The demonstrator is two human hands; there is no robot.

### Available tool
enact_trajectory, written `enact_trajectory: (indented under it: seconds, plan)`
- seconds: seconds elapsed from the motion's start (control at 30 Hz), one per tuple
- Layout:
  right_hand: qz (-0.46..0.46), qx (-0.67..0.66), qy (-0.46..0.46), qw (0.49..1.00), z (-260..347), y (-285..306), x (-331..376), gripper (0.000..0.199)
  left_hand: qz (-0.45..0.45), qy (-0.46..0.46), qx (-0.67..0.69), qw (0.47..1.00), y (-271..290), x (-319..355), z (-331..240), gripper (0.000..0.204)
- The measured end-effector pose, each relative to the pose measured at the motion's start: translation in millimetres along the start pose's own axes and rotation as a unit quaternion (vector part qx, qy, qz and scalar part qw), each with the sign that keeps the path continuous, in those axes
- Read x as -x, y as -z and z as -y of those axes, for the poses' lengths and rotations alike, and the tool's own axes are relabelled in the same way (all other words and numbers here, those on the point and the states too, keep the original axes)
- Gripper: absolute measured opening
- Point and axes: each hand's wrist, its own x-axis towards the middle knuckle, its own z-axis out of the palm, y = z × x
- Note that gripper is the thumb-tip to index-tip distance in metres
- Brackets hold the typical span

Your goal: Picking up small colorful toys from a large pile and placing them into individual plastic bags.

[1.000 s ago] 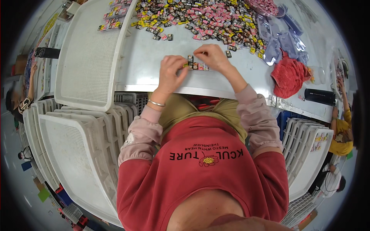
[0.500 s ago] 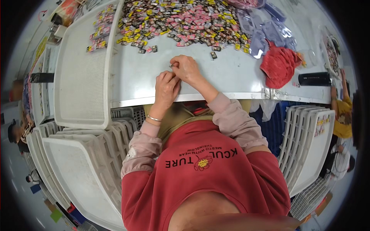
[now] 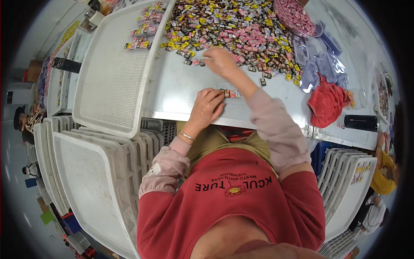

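My left hand [image 3: 207,108] rests near the table's front edge, its fingers curled closed at the left end of a short row of small printed pieces [image 3: 232,93]. The row has dark, orange and pink faces. A faint clear outline shows just behind it. Farther off, my right hand [image 3: 221,62] reaches left to the near edge of a big loose pile of small pieces [image 3: 228,30]. Its finger and thumb look apart, slightly blurred, beside a few loose pieces [image 3: 196,62]. Nothing shows in its grip.
A white mesh tray [image 3: 112,73] at left holds stacked packs of pieces [image 3: 144,30]. A pink-filled bowl [image 3: 297,17], clear plastic trays [image 3: 319,62], a red cloth [image 3: 327,103] and a black case [image 3: 360,123] lie right. White crates [image 3: 86,172] stand below the table.
My hands, together over the table before, are now apart. The right has moved forward to the pile; the left stays near the edge, where the row now shows. The view has shifted.
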Motion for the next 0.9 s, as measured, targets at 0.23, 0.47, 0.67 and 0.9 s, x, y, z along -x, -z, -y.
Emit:
enact_trajectory:
  seconds: [0.23,0.47,0.67,0.9]
  plan:
    - [-0.042,0.123,0.103,0.986,-14.2,-43.1,-12.3,0.025,-0.081,0.026,0.070,0.994,-2.5,0.6,4.5,0.030]
    - [-0.034,0.097,0.030,0.994,-53.6,37.5,15.6,0.018,-0.191,0.154,0.098,0.964,-0.7,4.5,21.9,0.024]
    - [0.015,-0.590,-0.262,0.763,-26.3,52.1,61.9,0.028,-0.206,0.198,0.136,0.949,1.5,-3.8,15.4,0.018]
    - [-0.042,-0.743,-0.247,0.621,22.9,43.9,80.8,0.037,-0.173,0.250,0.369,0.878,-4.8,-52.1,-3.8,0.014]
